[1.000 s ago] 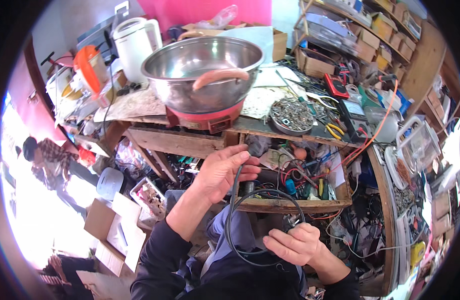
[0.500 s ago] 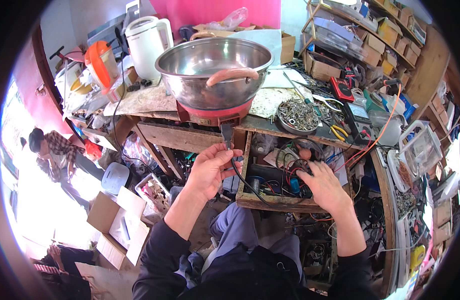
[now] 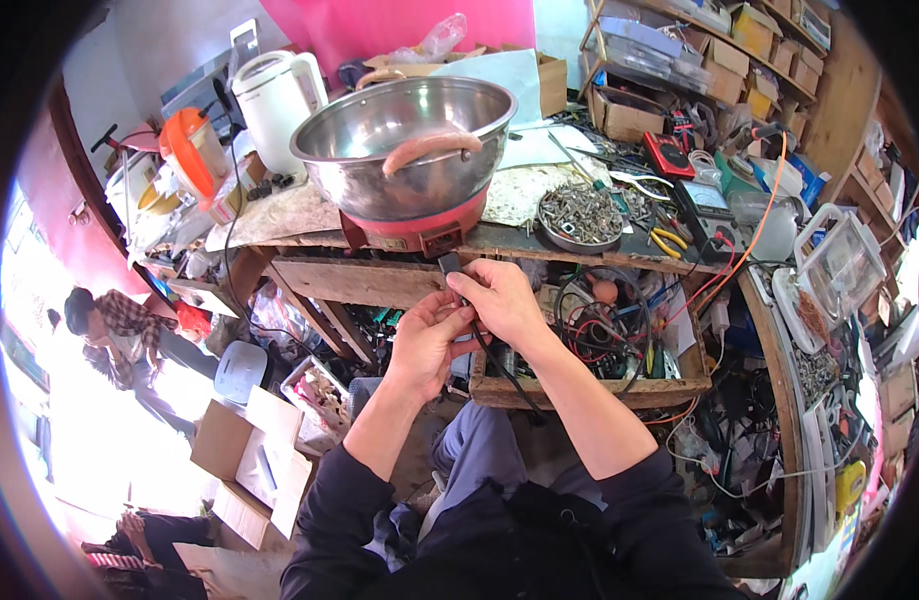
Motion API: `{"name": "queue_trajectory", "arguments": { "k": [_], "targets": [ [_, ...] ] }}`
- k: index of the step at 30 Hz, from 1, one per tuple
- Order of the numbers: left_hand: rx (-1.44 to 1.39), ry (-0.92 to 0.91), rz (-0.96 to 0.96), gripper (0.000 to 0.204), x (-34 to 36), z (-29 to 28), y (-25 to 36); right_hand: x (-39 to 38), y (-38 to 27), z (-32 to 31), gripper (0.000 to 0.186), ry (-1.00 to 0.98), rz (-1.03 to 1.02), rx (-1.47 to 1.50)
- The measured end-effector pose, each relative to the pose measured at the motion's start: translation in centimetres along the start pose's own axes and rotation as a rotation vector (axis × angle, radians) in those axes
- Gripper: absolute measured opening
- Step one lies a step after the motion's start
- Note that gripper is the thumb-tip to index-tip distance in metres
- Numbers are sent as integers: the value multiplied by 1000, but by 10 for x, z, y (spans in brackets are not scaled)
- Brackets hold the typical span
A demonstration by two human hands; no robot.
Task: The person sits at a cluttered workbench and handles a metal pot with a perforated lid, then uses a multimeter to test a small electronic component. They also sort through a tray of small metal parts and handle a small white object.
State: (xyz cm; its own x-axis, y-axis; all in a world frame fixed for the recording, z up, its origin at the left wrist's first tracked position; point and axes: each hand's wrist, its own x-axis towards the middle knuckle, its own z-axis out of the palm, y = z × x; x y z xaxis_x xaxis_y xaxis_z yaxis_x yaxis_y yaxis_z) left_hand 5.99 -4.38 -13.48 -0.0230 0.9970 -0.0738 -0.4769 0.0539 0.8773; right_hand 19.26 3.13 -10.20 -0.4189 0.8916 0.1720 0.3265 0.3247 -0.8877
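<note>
A steel pot (image 3: 400, 135) with wooden handles stands on a red electric base (image 3: 410, 226) at the bench edge. Just below the base's socket, a black cord's connector (image 3: 450, 264) points up toward it; whether they touch, I cannot tell. My right hand (image 3: 500, 305) pinches that connector with thumb and fingers. Close beneath it, my left hand (image 3: 430, 345) holds the black cord (image 3: 515, 385), which hangs down over the open wooden drawer (image 3: 620, 388), full of wires and small tools.
Screws fill a round tray (image 3: 580, 215) beside pliers (image 3: 668, 245) and a red meter (image 3: 670, 155). Appliances (image 3: 280, 105) stand at back left. A person in plaid (image 3: 130, 335) bends at left, near a cardboard box (image 3: 250, 465); another person's legs (image 3: 140, 540) show lower left. Shelves hold boxes (image 3: 730, 70).
My right hand has left the drawer and moved up-left onto the connector beside my left hand. Earlier it held coiled cord; some loops now lie over the drawer.
</note>
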Motion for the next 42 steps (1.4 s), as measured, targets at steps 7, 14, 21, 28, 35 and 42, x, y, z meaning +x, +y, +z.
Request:
{"name": "queue_trajectory", "arguments": {
  "k": [7,14,21,28,35,42],
  "targets": [
    [222,305,254,25,-3,-38,27,1,-20,2,21,-19,139,192],
    [185,598,550,23,62,-103,84,-2,-15,13,32,134,-156,-340],
    [181,584,563,32,115,-112,142,24,6,7,29,29,129,267],
    [-47,317,374,61,150,-138,174,27,3,12,28,-61,260,736],
    [-26,-48,374,72,162,-129,200,30,-8,11,29,-12,309,770],
    [-58,-123,255,81,160,-110,216,36,-5,11,28,-1,302,689]
  ]
}}
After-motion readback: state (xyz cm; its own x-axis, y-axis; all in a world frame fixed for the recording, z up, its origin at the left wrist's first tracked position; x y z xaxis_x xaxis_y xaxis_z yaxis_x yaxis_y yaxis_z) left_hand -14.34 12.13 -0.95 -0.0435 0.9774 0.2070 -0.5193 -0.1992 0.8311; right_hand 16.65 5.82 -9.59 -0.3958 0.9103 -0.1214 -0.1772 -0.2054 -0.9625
